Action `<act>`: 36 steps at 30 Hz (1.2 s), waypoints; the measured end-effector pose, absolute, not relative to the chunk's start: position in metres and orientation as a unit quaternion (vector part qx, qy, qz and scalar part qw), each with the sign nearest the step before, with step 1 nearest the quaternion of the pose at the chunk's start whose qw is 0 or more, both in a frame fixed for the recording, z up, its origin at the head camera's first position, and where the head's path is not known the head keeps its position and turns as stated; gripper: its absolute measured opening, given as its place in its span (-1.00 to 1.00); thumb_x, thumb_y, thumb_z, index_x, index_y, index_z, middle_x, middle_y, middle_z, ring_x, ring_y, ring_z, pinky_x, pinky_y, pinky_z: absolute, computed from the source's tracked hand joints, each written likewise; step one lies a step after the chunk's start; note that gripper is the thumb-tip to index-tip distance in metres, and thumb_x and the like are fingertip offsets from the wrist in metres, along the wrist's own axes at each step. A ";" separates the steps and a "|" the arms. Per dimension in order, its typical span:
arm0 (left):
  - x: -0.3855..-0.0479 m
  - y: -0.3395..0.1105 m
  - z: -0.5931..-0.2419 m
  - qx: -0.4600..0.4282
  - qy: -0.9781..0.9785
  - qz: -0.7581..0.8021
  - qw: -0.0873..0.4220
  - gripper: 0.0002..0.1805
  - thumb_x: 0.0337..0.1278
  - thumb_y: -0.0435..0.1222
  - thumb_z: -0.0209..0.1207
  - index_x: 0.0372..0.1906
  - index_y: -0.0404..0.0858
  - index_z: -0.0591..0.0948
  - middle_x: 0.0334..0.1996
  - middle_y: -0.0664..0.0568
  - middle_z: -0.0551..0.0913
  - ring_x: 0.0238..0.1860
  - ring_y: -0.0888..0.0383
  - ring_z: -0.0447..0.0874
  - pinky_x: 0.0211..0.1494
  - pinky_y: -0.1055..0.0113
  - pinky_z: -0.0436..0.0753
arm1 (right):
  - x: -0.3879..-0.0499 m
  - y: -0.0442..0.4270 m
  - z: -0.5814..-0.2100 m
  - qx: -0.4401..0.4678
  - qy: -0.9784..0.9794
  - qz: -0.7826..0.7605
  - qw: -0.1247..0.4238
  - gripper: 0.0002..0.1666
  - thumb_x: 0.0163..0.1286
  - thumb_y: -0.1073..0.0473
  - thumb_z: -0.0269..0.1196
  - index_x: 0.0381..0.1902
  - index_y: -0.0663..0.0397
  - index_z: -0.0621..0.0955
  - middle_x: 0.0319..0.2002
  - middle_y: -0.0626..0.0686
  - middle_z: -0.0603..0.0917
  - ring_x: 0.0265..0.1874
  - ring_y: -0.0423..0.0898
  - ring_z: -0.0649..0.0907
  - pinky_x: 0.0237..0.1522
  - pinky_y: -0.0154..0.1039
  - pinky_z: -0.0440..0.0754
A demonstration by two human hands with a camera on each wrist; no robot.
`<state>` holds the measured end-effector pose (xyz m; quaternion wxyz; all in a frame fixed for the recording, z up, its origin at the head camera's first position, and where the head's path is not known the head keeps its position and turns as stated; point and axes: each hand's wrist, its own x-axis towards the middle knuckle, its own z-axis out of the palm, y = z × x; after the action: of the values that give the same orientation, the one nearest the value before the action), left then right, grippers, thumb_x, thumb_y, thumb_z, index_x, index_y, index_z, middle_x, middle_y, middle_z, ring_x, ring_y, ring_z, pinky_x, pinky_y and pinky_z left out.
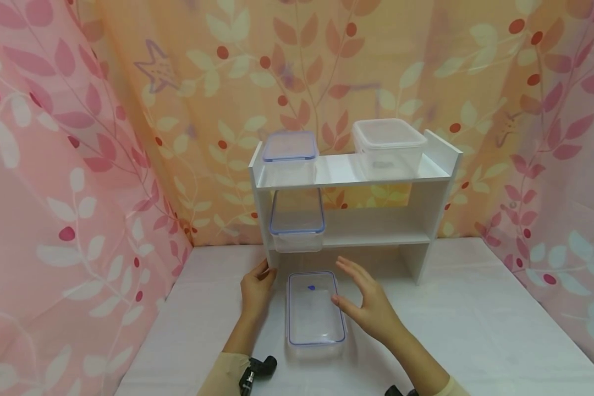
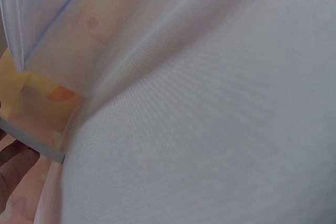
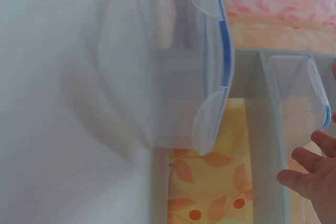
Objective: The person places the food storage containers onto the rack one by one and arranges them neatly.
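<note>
A white two-tier shelf stands on the table. At its lower left side panel, my left hand grips the front edge; its fingers show against that panel in the left wrist view. In front of the shelf lies a clear lidded container with a blue-edged lid and a small blue mark. My right hand is held just right of this container, fingers spread, holding nothing. Another clear container with a blue-rimmed lid sits on the middle shelf at the left, its front poking past the shelf edge.
On the top shelf stand a blue-lidded clear container at the left and a white-lidded one at the right. A white cloth covers the table. Patterned curtains hang behind and at both sides.
</note>
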<state>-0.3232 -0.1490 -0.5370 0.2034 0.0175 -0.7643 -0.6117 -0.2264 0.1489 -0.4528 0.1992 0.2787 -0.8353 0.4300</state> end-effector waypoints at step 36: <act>-0.326 -0.150 -0.542 0.005 -0.766 -0.608 0.211 -0.55 0.29 -0.28 0.36 0.26 -0.20 0.65 0.19 -0.07 0.69 0.07 -0.04 0.77 0.06 0.14 0.74 | -0.210 0.151 -0.508 0.274 -0.825 0.485 0.098 0.25 0.13 -0.05 0.58 0.64 -0.34 0.11 0.67 -0.10 -0.03 0.60 0.25 0.09 0.33 0.55 0.20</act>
<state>-0.3258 -0.1495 -0.5416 0.2108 0.0052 -0.7658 -0.6075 -0.2097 0.1508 -0.5078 0.0983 0.2738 -0.8247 0.4850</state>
